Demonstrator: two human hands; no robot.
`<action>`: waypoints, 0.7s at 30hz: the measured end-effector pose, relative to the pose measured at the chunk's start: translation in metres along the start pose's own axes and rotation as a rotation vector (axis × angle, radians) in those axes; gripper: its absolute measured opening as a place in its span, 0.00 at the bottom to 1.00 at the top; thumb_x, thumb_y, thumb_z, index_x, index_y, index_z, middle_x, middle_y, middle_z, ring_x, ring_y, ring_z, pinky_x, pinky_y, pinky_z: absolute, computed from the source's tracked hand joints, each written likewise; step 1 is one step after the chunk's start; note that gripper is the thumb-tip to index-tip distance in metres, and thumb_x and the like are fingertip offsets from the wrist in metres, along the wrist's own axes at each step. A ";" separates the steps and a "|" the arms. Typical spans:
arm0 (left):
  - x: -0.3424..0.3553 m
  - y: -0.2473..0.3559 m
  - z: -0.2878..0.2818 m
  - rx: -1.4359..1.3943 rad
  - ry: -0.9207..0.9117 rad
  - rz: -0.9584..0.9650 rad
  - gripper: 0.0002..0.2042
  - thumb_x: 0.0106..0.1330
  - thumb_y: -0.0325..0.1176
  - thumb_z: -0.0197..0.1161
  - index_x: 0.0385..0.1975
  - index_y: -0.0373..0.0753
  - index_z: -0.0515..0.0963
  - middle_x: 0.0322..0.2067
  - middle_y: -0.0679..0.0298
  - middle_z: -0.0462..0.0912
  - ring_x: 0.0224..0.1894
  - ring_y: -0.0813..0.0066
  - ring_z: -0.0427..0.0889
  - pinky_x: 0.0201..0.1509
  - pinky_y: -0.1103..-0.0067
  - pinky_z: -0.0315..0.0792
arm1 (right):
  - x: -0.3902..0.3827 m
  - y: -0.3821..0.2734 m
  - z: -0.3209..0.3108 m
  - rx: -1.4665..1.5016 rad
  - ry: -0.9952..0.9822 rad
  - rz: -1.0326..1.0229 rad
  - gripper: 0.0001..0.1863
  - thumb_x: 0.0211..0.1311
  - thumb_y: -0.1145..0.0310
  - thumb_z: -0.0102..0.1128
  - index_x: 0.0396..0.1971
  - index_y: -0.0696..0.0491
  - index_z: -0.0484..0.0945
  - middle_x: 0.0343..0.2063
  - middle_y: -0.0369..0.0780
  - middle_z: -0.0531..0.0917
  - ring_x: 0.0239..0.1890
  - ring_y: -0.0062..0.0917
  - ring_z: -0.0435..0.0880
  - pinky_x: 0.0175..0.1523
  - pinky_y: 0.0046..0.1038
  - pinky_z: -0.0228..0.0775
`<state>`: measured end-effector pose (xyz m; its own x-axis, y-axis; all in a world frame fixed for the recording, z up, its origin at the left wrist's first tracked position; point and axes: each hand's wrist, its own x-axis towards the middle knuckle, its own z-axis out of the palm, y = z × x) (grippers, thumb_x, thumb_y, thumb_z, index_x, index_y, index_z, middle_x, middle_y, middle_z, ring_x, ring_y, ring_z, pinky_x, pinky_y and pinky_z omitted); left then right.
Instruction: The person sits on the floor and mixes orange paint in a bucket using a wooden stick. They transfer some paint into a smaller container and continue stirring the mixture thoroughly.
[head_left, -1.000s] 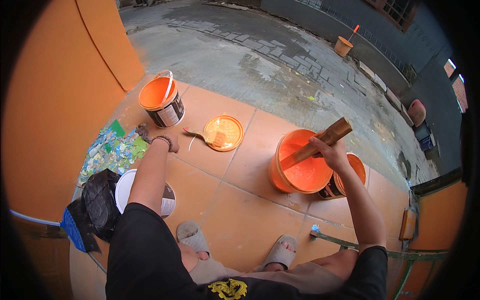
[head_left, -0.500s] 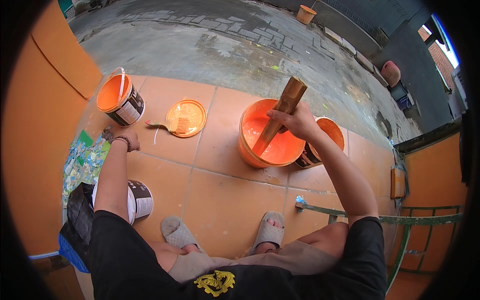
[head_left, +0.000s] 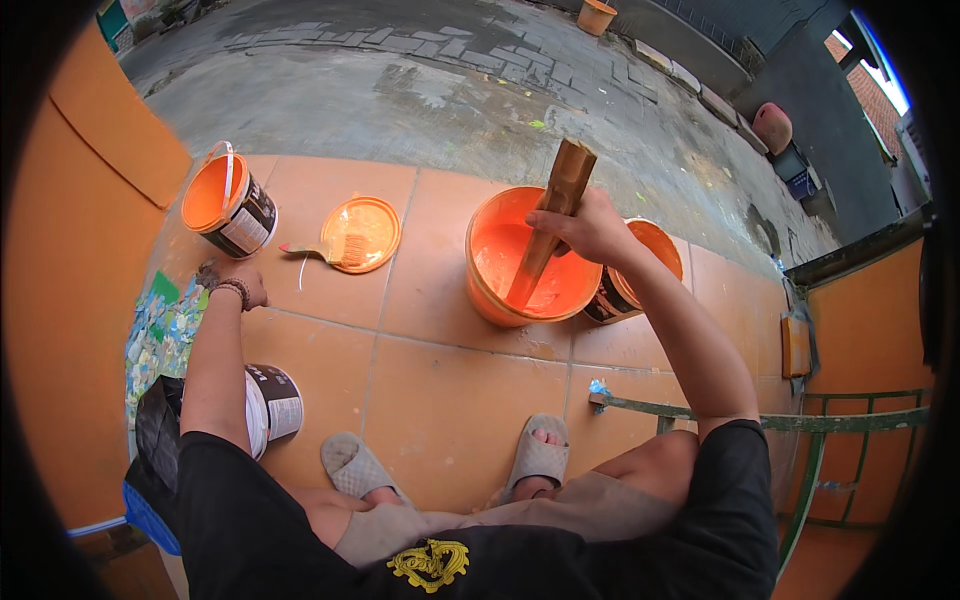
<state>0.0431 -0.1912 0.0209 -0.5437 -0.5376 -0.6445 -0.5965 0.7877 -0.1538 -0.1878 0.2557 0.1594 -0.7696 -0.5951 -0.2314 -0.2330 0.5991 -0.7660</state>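
My right hand [head_left: 588, 232] is wrapped round a thick wooden stick [head_left: 556, 205]. Its lower end stands in orange paint [head_left: 495, 255] inside a large orange bucket [head_left: 481, 296], and the stick tilts with its top to the right. My left hand [head_left: 243, 281] is closed on the far left, with a grey crumpled rag [head_left: 207, 272] showing at its side. Just beyond that hand is a paint pail [head_left: 245, 230] with orange inside and a white handle. A paintbrush [head_left: 322, 250] rests across an orange-smeared lid [head_left: 376, 222] between the pail and the bucket.
Behind my right wrist a second dark-labelled pail [head_left: 612, 300] touches the bucket. Another white pail [head_left: 275, 405] stands by my left forearm, near a paint-flecked sheet [head_left: 160, 335]. A green metal frame [head_left: 740, 421] reaches in from the right. Grey concrete [head_left: 330, 100] lies beyond the tiles.
The stick's lower end has shifted slightly to the right in the paint, and the stick leans a little less. My left hand keeps its place. The whole view has shifted slightly.
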 end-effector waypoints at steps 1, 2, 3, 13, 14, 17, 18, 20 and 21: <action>-0.002 0.002 -0.002 -0.015 0.006 0.002 0.15 0.50 0.41 0.68 0.32 0.35 0.82 0.27 0.58 0.84 0.33 0.67 0.83 0.40 0.74 0.76 | 0.004 0.000 0.005 0.070 0.045 -0.053 0.15 0.55 0.63 0.64 0.32 0.62 0.77 0.23 0.42 0.81 0.23 0.25 0.81 0.29 0.26 0.76; -0.003 0.007 -0.004 -0.032 0.018 0.023 0.15 0.51 0.40 0.68 0.31 0.35 0.82 0.27 0.57 0.84 0.32 0.68 0.83 0.39 0.74 0.76 | 0.009 0.005 0.011 0.139 0.091 -0.105 0.15 0.55 0.63 0.64 0.32 0.61 0.77 0.23 0.42 0.81 0.24 0.24 0.82 0.29 0.26 0.76; -0.003 0.012 -0.006 -0.049 0.029 0.044 0.15 0.51 0.40 0.68 0.31 0.35 0.81 0.26 0.57 0.83 0.31 0.69 0.83 0.38 0.74 0.76 | 0.015 0.010 0.012 0.207 0.138 -0.158 0.15 0.55 0.63 0.64 0.33 0.61 0.77 0.23 0.42 0.81 0.24 0.24 0.82 0.29 0.26 0.76; -0.004 -0.004 0.003 -0.162 0.062 0.064 0.09 0.50 0.31 0.70 0.22 0.33 0.77 0.16 0.58 0.79 0.16 0.73 0.78 0.20 0.75 0.73 | 0.007 0.021 -0.014 -0.160 0.157 -0.041 0.14 0.55 0.62 0.62 0.29 0.61 0.79 0.22 0.44 0.81 0.26 0.27 0.81 0.32 0.31 0.71; -0.006 -0.005 0.003 -0.176 0.049 0.016 0.09 0.50 0.29 0.70 0.21 0.32 0.77 0.16 0.58 0.79 0.15 0.72 0.78 0.18 0.75 0.72 | 0.002 0.012 -0.009 -0.114 0.115 -0.029 0.14 0.55 0.62 0.62 0.29 0.61 0.78 0.21 0.43 0.81 0.25 0.26 0.81 0.31 0.30 0.71; 0.000 -0.012 0.008 -0.104 0.019 -0.010 0.11 0.50 0.34 0.69 0.27 0.33 0.81 0.22 0.55 0.83 0.24 0.70 0.82 0.32 0.73 0.76 | 0.001 0.007 0.005 0.091 0.112 -0.095 0.14 0.56 0.62 0.62 0.30 0.60 0.78 0.21 0.42 0.80 0.23 0.24 0.79 0.29 0.28 0.71; 0.003 -0.011 0.008 -0.151 0.016 -0.030 0.10 0.50 0.34 0.69 0.26 0.32 0.81 0.21 0.55 0.82 0.23 0.70 0.82 0.31 0.73 0.76 | 0.005 0.010 0.008 0.151 0.153 -0.133 0.14 0.57 0.62 0.62 0.31 0.60 0.78 0.22 0.42 0.80 0.23 0.24 0.79 0.29 0.28 0.71; -0.003 0.004 0.002 -0.209 0.018 -0.024 0.10 0.50 0.33 0.69 0.26 0.32 0.81 0.21 0.56 0.82 0.23 0.70 0.82 0.31 0.73 0.76 | 0.016 0.021 0.003 0.134 0.227 -0.189 0.14 0.57 0.62 0.62 0.31 0.60 0.79 0.22 0.41 0.81 0.23 0.25 0.79 0.31 0.30 0.71; -0.003 0.009 0.001 -0.239 0.019 -0.021 0.10 0.50 0.33 0.69 0.25 0.32 0.81 0.21 0.56 0.82 0.23 0.70 0.82 0.31 0.73 0.76 | 0.015 0.027 -0.005 0.066 0.241 -0.166 0.14 0.57 0.62 0.62 0.31 0.60 0.79 0.21 0.41 0.81 0.23 0.25 0.79 0.32 0.30 0.72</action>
<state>0.0402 -0.1824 0.0212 -0.5393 -0.5605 -0.6284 -0.7295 0.6838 0.0162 -0.2086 0.2657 0.1387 -0.8450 -0.5331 0.0429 -0.3340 0.4633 -0.8208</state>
